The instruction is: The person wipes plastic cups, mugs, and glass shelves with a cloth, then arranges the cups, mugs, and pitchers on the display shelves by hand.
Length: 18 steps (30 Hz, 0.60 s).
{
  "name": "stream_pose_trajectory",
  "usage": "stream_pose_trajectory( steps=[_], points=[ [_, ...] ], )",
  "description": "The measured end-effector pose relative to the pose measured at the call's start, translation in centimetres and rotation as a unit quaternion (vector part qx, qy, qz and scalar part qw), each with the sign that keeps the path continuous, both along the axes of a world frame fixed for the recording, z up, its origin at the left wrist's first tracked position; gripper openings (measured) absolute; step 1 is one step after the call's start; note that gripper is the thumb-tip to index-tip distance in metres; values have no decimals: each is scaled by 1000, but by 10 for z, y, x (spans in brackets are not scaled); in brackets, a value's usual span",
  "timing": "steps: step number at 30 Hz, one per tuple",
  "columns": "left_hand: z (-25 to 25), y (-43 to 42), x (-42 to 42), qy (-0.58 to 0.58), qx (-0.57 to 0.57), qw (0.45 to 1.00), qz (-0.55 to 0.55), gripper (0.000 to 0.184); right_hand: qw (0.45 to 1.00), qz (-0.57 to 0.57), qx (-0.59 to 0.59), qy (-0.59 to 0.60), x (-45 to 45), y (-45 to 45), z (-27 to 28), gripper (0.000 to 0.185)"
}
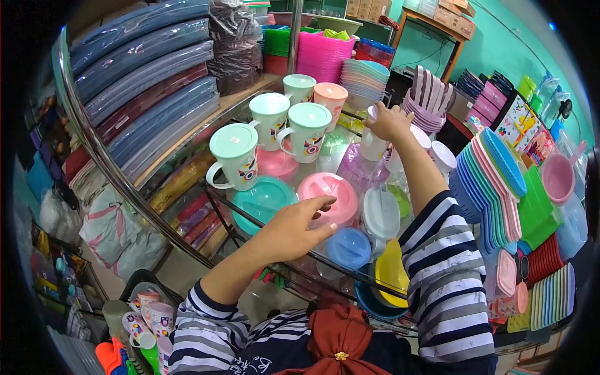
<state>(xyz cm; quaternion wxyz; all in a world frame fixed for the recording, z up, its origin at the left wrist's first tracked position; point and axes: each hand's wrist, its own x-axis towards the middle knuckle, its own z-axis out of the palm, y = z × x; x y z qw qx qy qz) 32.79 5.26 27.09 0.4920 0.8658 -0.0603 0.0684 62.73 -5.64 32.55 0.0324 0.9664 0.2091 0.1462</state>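
Your right hand has its fingers closed around the top of a white mug, gripping near the lavender lid. The mug lies directly below those fingers, its long axis running roughly upright, though you cannot tell from here whether its base is raised. Your right arm is clearly the nearer one: your left hand is well apart, nearer to you and off to the left, its fingers loosely spread with nothing between them, over a pink lid. To the right of the mug, partly behind your forearm, more lavender-topped mugs crowd close. To its left, across a gap, a mint-lidded mug stands upright, its handle facing left, with a peach-lidded mug just behind it.
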Motion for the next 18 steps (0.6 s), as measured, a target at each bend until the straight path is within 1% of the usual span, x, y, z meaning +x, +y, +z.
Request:
stream_pose_trajectory(
  steps=[3,4,7,9,10,11,12,13,14,15,16,17,18],
  points=[
    [2,2,-2,9,7,1000,3,54,1000,-3,3,0,1,1,-3,64],
    [2,2,-2,7,-1,1000,2,54,1000,-5,1,10,2,2,-2,69],
    [4,2,-8,-10,-22,1000,12,53,999,-15,-9,36,-8,1,11,75],
    [10,3,-17,-26,-39,999,28,52,999,-23,39,22,-9,0,24,78],
    [14,5,-23,-85,-47,992,84,51,997,-13,79,18,-10,-2,35,81],
    [14,8,-29,-143,-55,978,142,49,994,-8,111,-1,-12,-2,45,77],
    [10,16,-30,-222,-62,952,203,49,990,-2,141,-18,-11,-2,54,74],
    [6,24,-31,-298,-68,915,265,49,984,33,174,-20,-11,1,61,69],
    [7,28,-34,-330,-58,871,360,50,974,105,191,-66,-24,5,62,68],
    [6,36,-35,-345,-42,838,421,50,955,177,210,-110,-42,9,61,66],
    [4,45,-35,-361,-23,801,477,49,934,259,230,-85,-58,20,61,62],
    [1,54,-34,-342,13,786,515,50,928,311,205,-12,-79,32,64,61],
    [-6,63,-31,-341,16,783,520,50,915,358,178,58,-101,45,62,60]
  ],
)
